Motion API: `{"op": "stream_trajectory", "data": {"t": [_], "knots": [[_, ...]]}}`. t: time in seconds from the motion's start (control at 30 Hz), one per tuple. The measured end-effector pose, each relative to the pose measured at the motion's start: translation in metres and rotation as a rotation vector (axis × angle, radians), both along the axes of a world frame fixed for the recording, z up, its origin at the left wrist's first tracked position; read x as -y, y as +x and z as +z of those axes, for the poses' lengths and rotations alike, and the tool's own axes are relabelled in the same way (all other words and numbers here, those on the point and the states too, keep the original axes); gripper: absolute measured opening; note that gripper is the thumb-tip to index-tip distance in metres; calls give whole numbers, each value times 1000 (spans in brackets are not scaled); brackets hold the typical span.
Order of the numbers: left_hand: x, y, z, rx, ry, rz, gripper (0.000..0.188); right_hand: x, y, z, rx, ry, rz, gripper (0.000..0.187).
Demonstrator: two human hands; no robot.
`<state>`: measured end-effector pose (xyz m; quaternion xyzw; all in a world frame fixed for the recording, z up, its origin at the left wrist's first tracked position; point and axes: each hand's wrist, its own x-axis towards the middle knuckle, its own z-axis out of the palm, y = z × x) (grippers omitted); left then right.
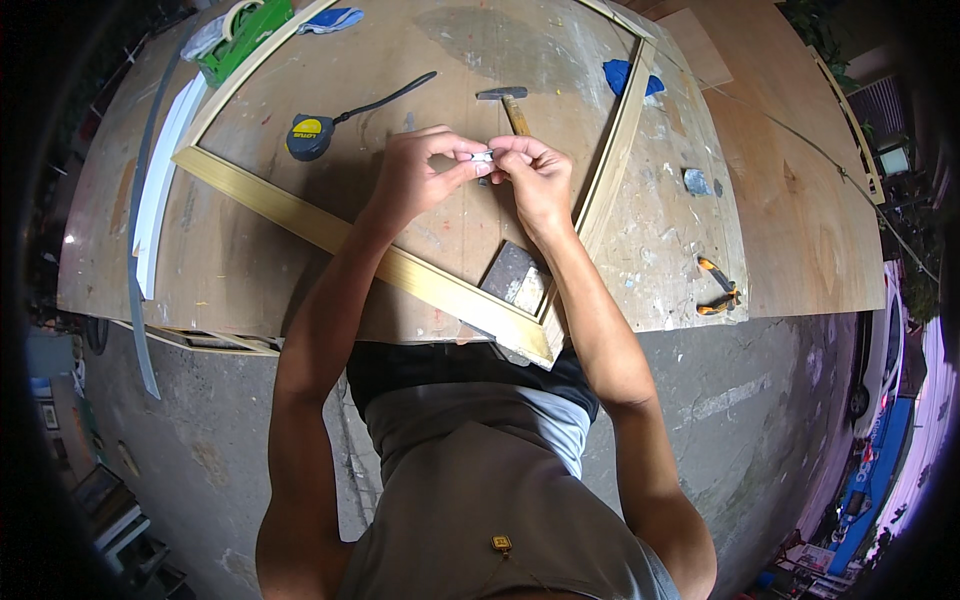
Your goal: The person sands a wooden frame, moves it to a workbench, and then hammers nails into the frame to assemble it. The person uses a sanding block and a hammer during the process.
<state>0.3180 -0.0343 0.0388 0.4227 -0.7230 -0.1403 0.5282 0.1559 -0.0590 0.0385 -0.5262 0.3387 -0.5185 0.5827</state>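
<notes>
My left hand [415, 175] and my right hand [540, 185] meet above the worktable, fingertips pinched together. Between them is a small whitish, shiny piece [482, 156], too small and too covered by the fingers to name. Just beyond my right hand lies a hammer [515, 115] with a wooden handle, its lower end hidden behind the fingers. Under my forearms, a pale wooden frame [270, 208] rests on the table, one mitred corner pointing toward me. A dark flat metal block [512, 272] sits inside that corner. Left of my hands is a black and yellow tape measure [309, 137] with a strap.
On the right stand pliers [717, 290] with orange and black handles and a small grey block [697, 182]. A blue cloth [622, 75] touches the frame's right side. At the left lie white strips [165, 190] and a green tool [243, 45]. The wooden tabletop [640, 285] ends before my waist.
</notes>
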Motion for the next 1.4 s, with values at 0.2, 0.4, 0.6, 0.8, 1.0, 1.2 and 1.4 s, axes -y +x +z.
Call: {"op": "stream_trajectory", "data": {"t": [0.2,0.4,0.6,0.8,1.0,1.2,1.4], "knots": [[-1,0,0,-20,11,-7,20,6,2,-6,-9,40,-24,14],[1,0,1,-18,21,12,19,24,-3,-24,-379,-29,-52,15],[2,0,-6,-20,-18,52,19,12,-5,0,10,96,121,13],[-2,-2,2,11,35,25,19,11,-9,-3,15,82,156,12],[2,0,-7,-16,-6,-7,20,9,-6,-2,25,80,150,11],[0,0,-2,-21,28,-15,19,8,-6,-3,87,125,130,9],[-1,0,0,-47,27,-26,19,6,-5,1,154,163,153,10]]}}
